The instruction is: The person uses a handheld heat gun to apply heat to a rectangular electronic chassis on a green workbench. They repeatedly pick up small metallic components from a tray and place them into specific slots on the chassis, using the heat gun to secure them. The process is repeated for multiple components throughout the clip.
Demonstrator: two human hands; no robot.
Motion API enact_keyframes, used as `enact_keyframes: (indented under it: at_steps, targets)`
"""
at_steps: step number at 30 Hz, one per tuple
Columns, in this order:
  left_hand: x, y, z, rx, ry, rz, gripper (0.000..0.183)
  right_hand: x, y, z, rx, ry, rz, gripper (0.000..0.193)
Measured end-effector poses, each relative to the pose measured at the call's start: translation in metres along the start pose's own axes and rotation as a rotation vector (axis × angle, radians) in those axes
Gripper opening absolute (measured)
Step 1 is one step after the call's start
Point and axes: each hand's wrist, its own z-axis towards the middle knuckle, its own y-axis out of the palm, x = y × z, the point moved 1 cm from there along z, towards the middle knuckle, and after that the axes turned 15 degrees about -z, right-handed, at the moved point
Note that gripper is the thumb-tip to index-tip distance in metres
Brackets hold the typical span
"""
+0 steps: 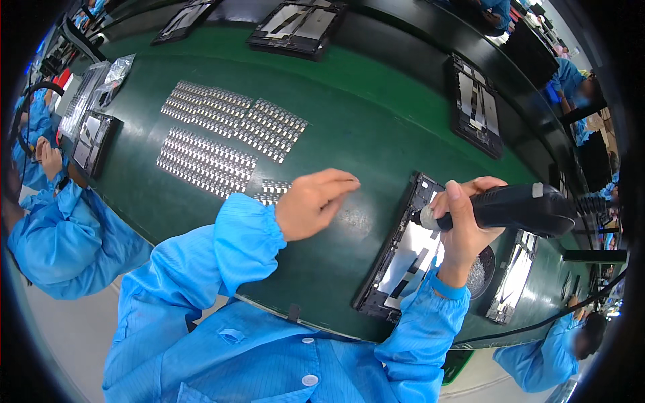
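Observation:
My left hand [310, 205] is over the green worktable, thumb and fingertips pinched together. A tiny dark speck shows at the fingertips, too small to name. In my right hand [465, 225] is a black electric screwdriver [521, 209], held nearly level, its narrow end to the left and its thick end to the right. Beneath that hand lies an open tablet-like device [403, 265] with a black frame and silver inside; my hand and sleeve cover part of it. Sheets of small silver parts [208, 161] lie left of my left hand, the nearest [272, 191] partly behind it.
Beside my right wrist is a round dish [478, 274] of small shiny pieces. Another open device [512, 277] lies to its right. More devices sit along the far side [295, 27] [476, 104]. Co-workers in blue [74, 235] sit left and right. A black cable [537, 326] crosses the right edge.

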Motion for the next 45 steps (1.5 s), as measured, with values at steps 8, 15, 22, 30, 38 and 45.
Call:
enact_keyframes:
  at_steps: [8, 15, 22, 30, 38, 45]
  targets:
    - [-0.002, -0.003, 0.001, -0.072, 0.128, 0.007, 0.031, 0.003, 0.002, 0.0, -0.009, 0.005, -0.023, 0.035]
    - [0.005, 0.005, -0.002, -0.119, 0.208, -0.003, 0.03, 0.006, 0.001, 0.0, -0.006, 0.002, -0.011, 0.034]
    - [0.005, 0.007, -0.003, -0.144, 0.219, -0.012, 0.032, 0.006, 0.003, 0.0, -0.016, 0.0, 0.002, 0.033]
    - [0.018, 0.016, -0.011, -0.261, 0.288, -0.047, 0.032, 0.006, 0.003, -0.001, -0.025, 0.007, -0.012, 0.033]
    - [0.038, 0.048, -0.035, -0.535, 0.581, -0.039, 0.03, 0.007, 0.005, -0.004, -0.039, 0.027, -0.038, 0.034]
    - [0.045, 0.085, -0.058, -0.666, 0.588, -0.063, 0.042, 0.003, 0.016, -0.01, -0.038, 0.117, -0.128, 0.024]
